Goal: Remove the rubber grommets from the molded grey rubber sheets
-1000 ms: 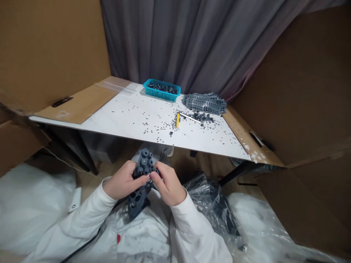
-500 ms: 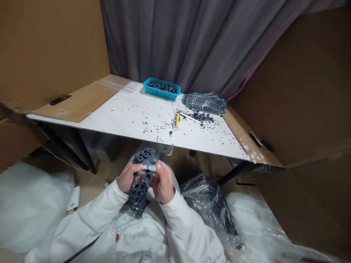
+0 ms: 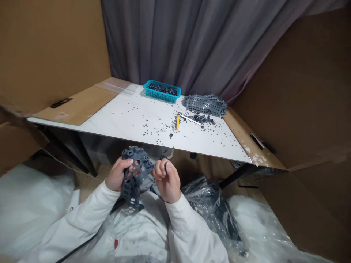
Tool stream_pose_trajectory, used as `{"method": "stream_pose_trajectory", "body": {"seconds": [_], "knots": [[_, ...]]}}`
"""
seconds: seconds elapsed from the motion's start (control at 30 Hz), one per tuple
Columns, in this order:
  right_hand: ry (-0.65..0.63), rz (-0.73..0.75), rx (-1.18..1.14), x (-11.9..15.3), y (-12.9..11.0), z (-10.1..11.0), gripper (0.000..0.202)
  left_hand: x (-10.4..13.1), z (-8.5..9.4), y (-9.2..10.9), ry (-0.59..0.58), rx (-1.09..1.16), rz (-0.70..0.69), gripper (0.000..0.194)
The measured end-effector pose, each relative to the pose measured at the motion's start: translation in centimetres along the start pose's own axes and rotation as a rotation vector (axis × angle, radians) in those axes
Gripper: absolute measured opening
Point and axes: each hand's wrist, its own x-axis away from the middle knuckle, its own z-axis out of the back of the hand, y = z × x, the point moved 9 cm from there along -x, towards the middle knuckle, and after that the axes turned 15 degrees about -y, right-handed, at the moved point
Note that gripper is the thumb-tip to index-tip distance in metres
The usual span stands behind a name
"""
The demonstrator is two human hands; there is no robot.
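Note:
My left hand is closed on the left side of a dark grey perforated sheet, its thumb pressed on the front. Round holes run through the sheet, and several raised ring-shaped pieces sit along its upper part. The lower end hangs over my lap in a curve. Just right of the sheet, my right hand has its fingers curled and pinches a small black piece between thumb and finger. Whether the curled fingers also touch the sheet's right edge I cannot tell.
On the white table stands a turquoise basket of small dark pieces. Beside it lie a stack of perforated sheets, a pile of dark bits, a yellow stick and a white stick. Cardboard walls flank the table.
My hands have moved apart. The sheet, bent between both thumbs before, is now turned more open in my left hand. My right hand has shifted right, and a small black piece shows in its fingers.

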Motion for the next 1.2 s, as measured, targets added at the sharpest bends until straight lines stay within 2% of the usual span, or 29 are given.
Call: {"method": "stream_pose_trajectory", "body": {"seconds": [0.07,0.17,0.3,0.47,0.57,0.63,0.73,0.83,0.93,1.03,1.13,1.2], "knots": [[-0.062,0.007,0.045,-0.6,-0.7,0.2,0.035,0.1,-0.5,0.8,-0.019,-0.058,-0.034,0.023],[-0.147,-0.035,0.215,-2.5,-2.3,1.5,0.033,0.0,-0.5,1.8,0.032,-0.104,-0.066,0.015],[-0.218,-0.210,0.586,-7.4,-4.6,5.2,0.035,-1.0,-0.2,3.5,0.092,-0.107,-0.115,0.013],[-0.139,-0.472,1.052,-16.1,-6.4,12.9,0.038,-3.4,-0.3,5.5,0.096,-0.194,-0.163,0.018],[-0.084,-0.514,1.207,-22.1,-7.2,17.4,0.033,-5.3,-0.2,7.4,0.125,-0.379,-0.213,0.026],[-0.042,-0.516,1.336,-26.3,-8.0,19.9,0.031,-7.2,-0.2,8.7,0.114,-0.545,-0.193,0.032],[0.038,-0.490,1.528,-32.1,-9.3,22.7,0.028,-10.7,-0.1,11.1,0.089,-0.695,-0.161,0.041],[0.112,-0.460,1.670,-36.8,-9.9,24.3,0.025,-14.8,0.2,13.2,0.059,-0.623,-0.130,0.043],[0.143,-0.473,1.751,-40.0,-9.3,25.7,0.024,-19.4,0.3,12.8,-0.032,-0.403,0.003,0.037],[0.157,-0.518,1.785,-41.9,-8.2,27.3,0.027,-23.3,0.5,11.9,-0.085,-0.269,0.053,0.032],[0.148,-0.541,1.790,-42.7,-7.5,28.1,0.040,-25.7,1.1,10.4,-0.097,-0.207,0.075,0.029],[0.131,-0.510,1.790,-42.8,-7.7,27.4,0.040,-26.3,1.4,9.5,-0.097,-0.178,0.091,0.029]]}}
